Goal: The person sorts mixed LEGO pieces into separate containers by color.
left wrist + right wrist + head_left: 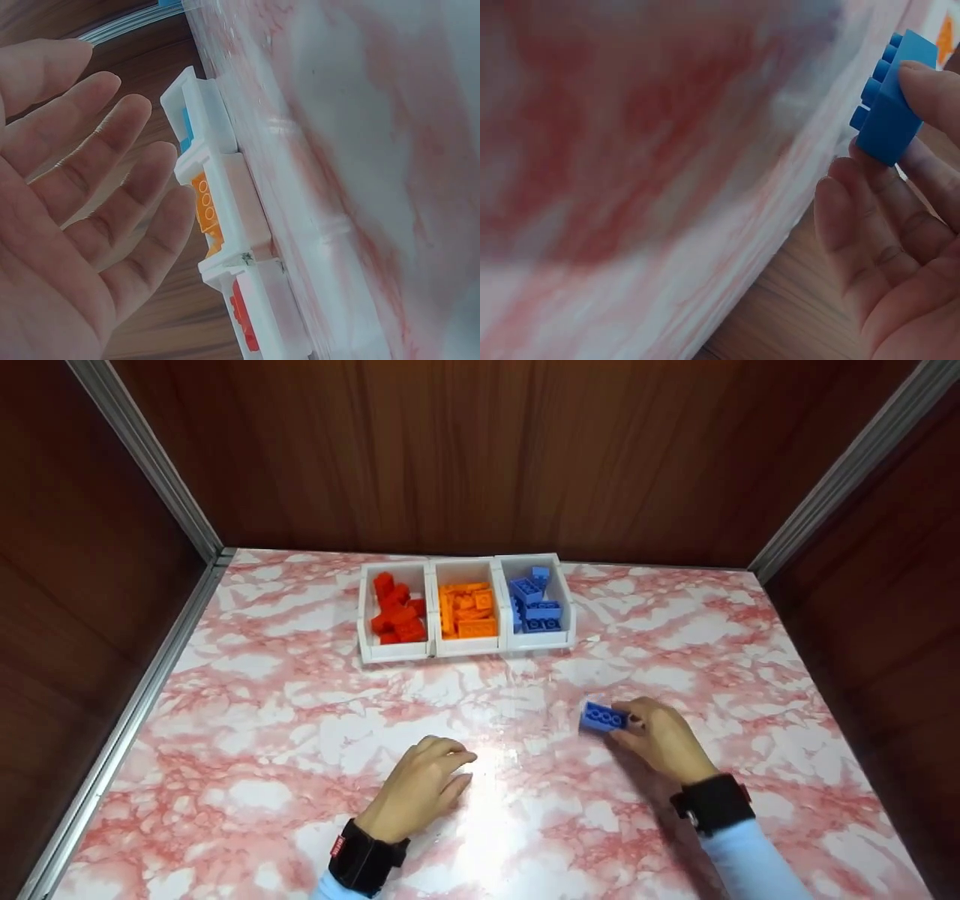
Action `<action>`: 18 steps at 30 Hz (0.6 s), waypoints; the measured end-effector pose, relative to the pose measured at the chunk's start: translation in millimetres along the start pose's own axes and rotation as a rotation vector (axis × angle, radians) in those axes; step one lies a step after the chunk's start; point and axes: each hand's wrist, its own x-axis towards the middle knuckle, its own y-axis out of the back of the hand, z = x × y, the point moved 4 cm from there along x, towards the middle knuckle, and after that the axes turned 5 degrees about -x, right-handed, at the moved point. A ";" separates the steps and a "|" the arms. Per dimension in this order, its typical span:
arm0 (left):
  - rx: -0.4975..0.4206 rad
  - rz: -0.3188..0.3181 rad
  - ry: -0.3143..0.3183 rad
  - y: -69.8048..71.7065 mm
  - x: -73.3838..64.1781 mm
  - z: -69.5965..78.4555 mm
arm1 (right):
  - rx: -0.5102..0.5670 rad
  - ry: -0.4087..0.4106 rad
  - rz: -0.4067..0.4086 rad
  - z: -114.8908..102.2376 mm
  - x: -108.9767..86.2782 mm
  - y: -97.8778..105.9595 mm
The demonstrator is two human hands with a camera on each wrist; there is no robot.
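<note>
Between thumb and fingers, my right hand [667, 739] pinches a blue toy brick [600, 717] over the right part of the table. In the right wrist view the brick [894, 105] shows its studs pointing down toward the tabletop, its hollow underside facing up in the head view. My left hand [418, 786] hovers over the middle front with relaxed fingers, holding nothing; the left wrist view shows its bare palm [45, 247]. Beyond both hands stand three joined white bins with red bricks [397, 611], orange bricks [472, 615] and blue bricks [534, 600].
The bin row, its white rim [469, 647] facing me, sits toward the back of the pink-and-white marbled table [300, 780]. Dark wood panels [480, 450] close off the back and both sides, with metal rails [142, 690] along the corners.
</note>
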 end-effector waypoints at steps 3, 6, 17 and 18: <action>0.005 0.006 -0.001 0.3 -1.3 0.2 | 0.010 0.011 0.016 -7.7 -10.9 1.5; 0.009 0.014 -0.002 1.2 -1.7 0.0 | 0.011 0.029 0.026 -15.5 -14.1 3.4; -0.001 0.004 0.014 3.2 -3.1 2.4 | -0.004 0.098 0.053 -39.5 16.0 22.4; 0.001 0.007 0.012 3.3 -3.2 2.6 | -0.005 0.107 0.053 -41.2 23.3 24.0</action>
